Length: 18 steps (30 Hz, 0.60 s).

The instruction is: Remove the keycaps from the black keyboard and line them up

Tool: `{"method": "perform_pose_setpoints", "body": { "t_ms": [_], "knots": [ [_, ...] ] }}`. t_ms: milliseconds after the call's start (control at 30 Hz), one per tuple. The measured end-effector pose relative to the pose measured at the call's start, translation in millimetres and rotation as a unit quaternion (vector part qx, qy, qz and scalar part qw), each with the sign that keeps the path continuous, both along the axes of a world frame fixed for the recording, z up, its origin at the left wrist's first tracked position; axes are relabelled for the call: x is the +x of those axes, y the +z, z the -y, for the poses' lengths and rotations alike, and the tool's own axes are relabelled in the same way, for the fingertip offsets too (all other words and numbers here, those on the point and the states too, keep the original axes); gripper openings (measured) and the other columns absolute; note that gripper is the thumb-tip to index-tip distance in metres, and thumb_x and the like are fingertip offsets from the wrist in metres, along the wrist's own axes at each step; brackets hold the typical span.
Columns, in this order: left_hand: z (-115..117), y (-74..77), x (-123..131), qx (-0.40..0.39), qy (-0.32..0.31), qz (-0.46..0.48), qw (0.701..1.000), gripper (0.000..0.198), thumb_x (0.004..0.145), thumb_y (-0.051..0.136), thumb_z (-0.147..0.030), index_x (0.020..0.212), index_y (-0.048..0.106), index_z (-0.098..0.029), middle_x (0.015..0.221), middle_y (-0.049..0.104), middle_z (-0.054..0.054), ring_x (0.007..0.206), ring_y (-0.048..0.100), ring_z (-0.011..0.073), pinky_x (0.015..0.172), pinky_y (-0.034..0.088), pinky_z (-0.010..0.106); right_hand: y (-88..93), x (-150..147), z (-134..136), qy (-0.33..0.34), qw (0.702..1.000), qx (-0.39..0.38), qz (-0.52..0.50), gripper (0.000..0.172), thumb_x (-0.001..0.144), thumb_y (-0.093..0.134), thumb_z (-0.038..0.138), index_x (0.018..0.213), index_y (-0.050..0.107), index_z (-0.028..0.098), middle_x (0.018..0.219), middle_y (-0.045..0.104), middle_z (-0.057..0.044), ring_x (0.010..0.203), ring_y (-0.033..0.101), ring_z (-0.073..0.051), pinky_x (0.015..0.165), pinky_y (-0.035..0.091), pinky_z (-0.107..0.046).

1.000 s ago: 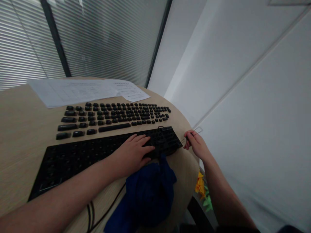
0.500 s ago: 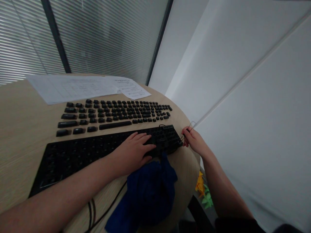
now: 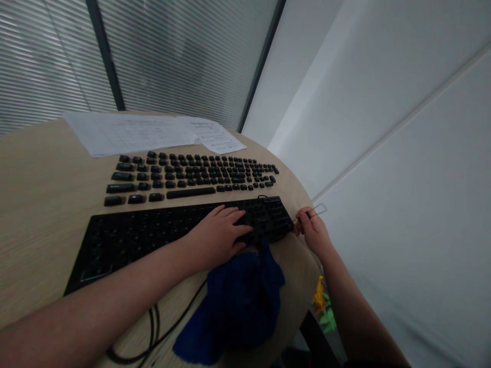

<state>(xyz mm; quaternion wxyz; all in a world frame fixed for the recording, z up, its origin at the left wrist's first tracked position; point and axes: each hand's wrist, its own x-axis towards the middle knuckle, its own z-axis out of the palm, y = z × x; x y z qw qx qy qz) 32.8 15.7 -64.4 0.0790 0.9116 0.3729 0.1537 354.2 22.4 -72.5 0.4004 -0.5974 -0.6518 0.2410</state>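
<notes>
A black keyboard [image 3: 130, 235] with its keycaps off lies across the table. My left hand [image 3: 220, 236] rests flat on it, fingers spread, right of its middle. At the keyboard's right end, my right hand [image 3: 311, 229] is closed around a wire keycap puller [image 3: 320, 208] with a dark grip. One wire loop sticks out to the right of the fingers; the other end points at the keyboard's corner, and whether it touches is too small to tell. Loose black keycaps [image 3: 192, 193] stand in keyboard-like rows behind the keyboard. A crumpled blue cloth [image 3: 240, 306] lies just in front of my left hand.
Printed paper sheets [image 3: 138, 134] lie at the back of the round wooden table [image 3: 38, 204]. A black cable [image 3: 178, 319] loops at the front. A white wall [image 3: 402, 179] rises close on the right. Yellow and green items [image 3: 326, 314] sit below the table edge.
The view has shifted slightly, moving everything a little to the right. The puller's free loop has tipped from pointing upward to pointing more to the right. My left hand stays on the keyboard.
</notes>
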Motion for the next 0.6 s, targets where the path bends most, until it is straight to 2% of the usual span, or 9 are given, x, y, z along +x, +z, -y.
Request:
{"method": "perform_pose_setpoints", "body": {
  "t_ms": [100, 267, 433, 600],
  "knots": [
    [-1, -2.0, 0, -0.001, 0.001, -0.002, 1.0, 0.041, 0.093, 0.07, -0.036, 0.134, 0.072, -0.033, 0.155, 0.057, 0.012, 0.145, 0.05, 0.0359, 0.123, 0.031, 0.059, -1.2, -4, 6, -0.02, 1.0, 0.022, 0.009, 0.036, 0.099, 0.045, 0.062, 0.091, 0.049, 0.027, 0.051, 0.053, 0.005, 0.048, 0.057, -0.019, 0.05, 0.041, -0.031],
    [-2, -3.1, -1, -0.001, 0.003, 0.009, 1.0, 0.041, 0.092, 0.071, -0.035, 0.133, 0.072, -0.033, 0.154, 0.058, 0.012, 0.146, 0.05, 0.0355, 0.123, 0.031, 0.06, -0.2, -4, 6, -0.01, 0.999, 0.02, 0.038, 0.031, 0.099, 0.049, 0.057, 0.09, 0.052, 0.027, 0.052, 0.056, 0.004, 0.047, 0.055, -0.018, 0.049, 0.04, -0.03],
    [-1, -0.9, -1, -0.002, 0.0, 0.002, 1.0, 0.042, 0.092, 0.071, -0.035, 0.134, 0.072, -0.032, 0.154, 0.058, 0.014, 0.145, 0.051, 0.0371, 0.122, 0.032, 0.061, -8.9, -3, -2, -0.022, 0.993, 0.036, -0.112, 0.031, 0.096, 0.053, 0.057, 0.087, 0.049, 0.028, 0.049, 0.045, 0.008, 0.043, 0.05, -0.016, 0.047, 0.042, -0.029],
    [-2, 4.8, 2, -0.009, 0.007, -0.03, 0.999, 0.042, 0.093, 0.071, -0.037, 0.135, 0.071, -0.032, 0.156, 0.055, 0.016, 0.146, 0.049, 0.0368, 0.122, 0.032, 0.061, -8.2, -6, -10, -0.045, 0.974, 0.063, -0.212, 0.029, 0.097, 0.049, 0.055, 0.084, 0.042, 0.029, 0.046, 0.028, 0.014, 0.037, 0.036, -0.013, 0.044, 0.041, -0.027]
  ]
}}
